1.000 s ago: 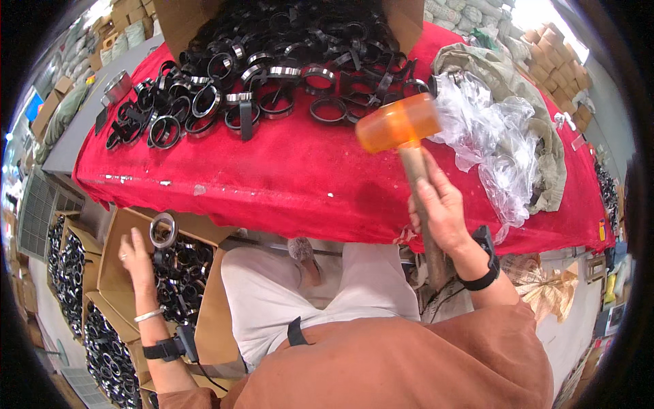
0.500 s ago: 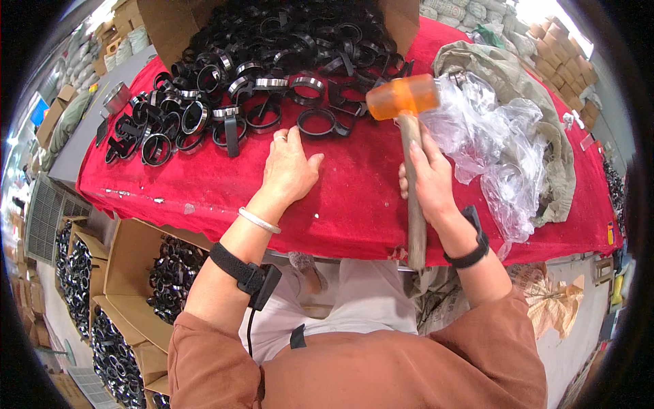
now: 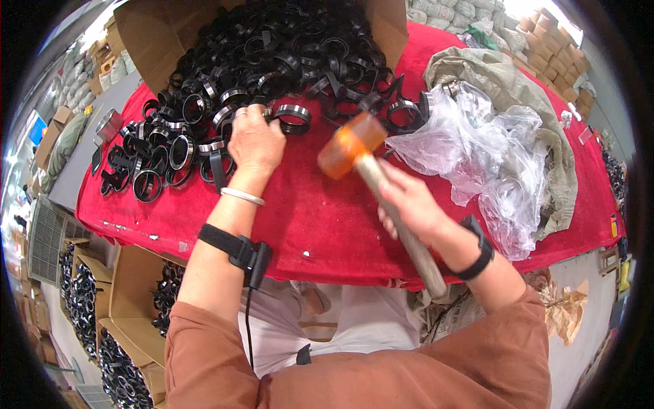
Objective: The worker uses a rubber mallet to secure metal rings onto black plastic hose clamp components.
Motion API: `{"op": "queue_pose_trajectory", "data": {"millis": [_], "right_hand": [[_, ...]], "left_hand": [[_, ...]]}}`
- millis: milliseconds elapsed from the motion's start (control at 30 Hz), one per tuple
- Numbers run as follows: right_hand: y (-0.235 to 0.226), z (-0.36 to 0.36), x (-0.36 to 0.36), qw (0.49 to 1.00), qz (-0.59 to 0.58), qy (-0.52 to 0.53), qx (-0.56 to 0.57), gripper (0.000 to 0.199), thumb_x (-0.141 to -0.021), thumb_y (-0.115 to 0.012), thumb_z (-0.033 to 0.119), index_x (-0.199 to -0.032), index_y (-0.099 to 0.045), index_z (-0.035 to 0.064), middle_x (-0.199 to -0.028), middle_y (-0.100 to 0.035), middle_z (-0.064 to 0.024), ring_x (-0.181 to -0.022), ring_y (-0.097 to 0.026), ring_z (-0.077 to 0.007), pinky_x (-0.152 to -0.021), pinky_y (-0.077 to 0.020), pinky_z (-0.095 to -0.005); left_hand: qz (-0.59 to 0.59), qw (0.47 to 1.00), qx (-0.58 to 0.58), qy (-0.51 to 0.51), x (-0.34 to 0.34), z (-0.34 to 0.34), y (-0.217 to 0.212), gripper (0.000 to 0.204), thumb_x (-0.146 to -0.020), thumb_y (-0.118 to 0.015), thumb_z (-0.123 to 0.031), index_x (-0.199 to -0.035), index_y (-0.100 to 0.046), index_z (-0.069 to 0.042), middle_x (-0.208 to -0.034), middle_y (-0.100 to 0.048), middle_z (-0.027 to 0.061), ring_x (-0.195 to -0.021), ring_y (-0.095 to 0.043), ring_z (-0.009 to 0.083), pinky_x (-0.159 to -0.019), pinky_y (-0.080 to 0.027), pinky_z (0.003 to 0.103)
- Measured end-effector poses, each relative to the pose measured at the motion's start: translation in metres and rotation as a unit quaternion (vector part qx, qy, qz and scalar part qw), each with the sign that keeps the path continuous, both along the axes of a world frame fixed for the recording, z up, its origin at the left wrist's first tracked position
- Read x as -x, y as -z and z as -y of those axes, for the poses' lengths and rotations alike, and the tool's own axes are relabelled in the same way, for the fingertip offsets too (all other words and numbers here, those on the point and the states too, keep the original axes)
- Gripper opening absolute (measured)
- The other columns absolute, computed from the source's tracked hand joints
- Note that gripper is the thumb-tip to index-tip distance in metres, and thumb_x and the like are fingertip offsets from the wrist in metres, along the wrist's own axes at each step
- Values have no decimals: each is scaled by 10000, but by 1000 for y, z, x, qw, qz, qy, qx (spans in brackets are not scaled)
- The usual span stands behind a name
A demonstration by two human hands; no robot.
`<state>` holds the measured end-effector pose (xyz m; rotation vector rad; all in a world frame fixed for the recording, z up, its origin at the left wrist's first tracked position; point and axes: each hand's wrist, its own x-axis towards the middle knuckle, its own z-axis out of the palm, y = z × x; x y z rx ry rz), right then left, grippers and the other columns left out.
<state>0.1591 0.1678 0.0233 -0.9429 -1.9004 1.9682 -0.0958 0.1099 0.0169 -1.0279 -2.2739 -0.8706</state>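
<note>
Stacked along the back of a crowded room: pale sacks [image 3: 446,10] at the far edge, brown cartons [image 3: 555,51] at the far right. Across the middle, a table [image 3: 320,225] under red cloth [image 3: 170,215], flecked with white marks near its front edge.

In the right hand [image 3: 412,204], a mallet [image 3: 353,145], fingers wrapped round the wooden handle [image 3: 419,259] and closed on it. Mallet head above the table, slightly blurred, with handle slanting down to the right past the front edge. At the left hand [image 3: 257,144], fingers bent and fairly close together, reaching to the front of a heap of clamp rings [image 3: 286,51]; cannot tell whether gripping a ring or only touching. Just to the right of those fingers, one ring [image 3: 293,119] with a bright silver band.

On a pale sack [image 3: 460,315] below the front edge, faint dark print, too blurred to read. At the right end of the cloth, a small yellow patch [image 3: 613,225], also too small to read.

Amber, translucent, barrel-shaped plastic for the mallet head; worn, greyish wood for the handle. Glossy black hoops, some silver-banded, many with flat tabs, spilling from an open cardboard box [image 3: 153,41]. Beside the right hand, crumpled clear plastic bags [image 3: 470,136] against a coarse, wrinkled grey-green sack [image 3: 562,177]. Low on the left, more black rings inside floor boxes [image 3: 133,283] of plain brown cardboard.
</note>
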Motion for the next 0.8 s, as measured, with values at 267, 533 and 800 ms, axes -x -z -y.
{"op": "queue_pose_trajectory", "data": {"millis": [267, 533, 800], "right_hand": [[13, -63, 34, 968, -108, 215, -75, 473, -934, -423, 266, -1385, -290, 222, -615, -484, -36, -457, -483, -111, -414, -454, -261], [28, -54, 27, 973, -146, 161, 78, 479, -932, -448, 284, -1379, -279, 246, -663, -486, -43, -488, -470, -112, -439, -442, -261], [32, -60, 27, 972, -141, 172, 70, 496, -934, -447, 289, -1391, -262, 233, -648, -488, -52, -494, -480, -131, -442, -454, -280]], "left_hand": [[-120, 984, 127, -40, 26, 7, 3, 371, -701, -690, -263, -985, -546, -75, -1022, -550, 97, -958, -536, 256, -729, -445, 397], [-203, 964, 173, -3, 39, -9, 9, 351, -684, -693, -256, -969, -576, -87, -1002, -544, 70, -971, -520, 224, -734, -414, 399], [-197, 954, 224, 2, 28, -34, -16, 244, -756, -619, -260, -924, -604, -85, -1009, -545, 89, -1010, -496, 268, -780, -403, 433]]}}
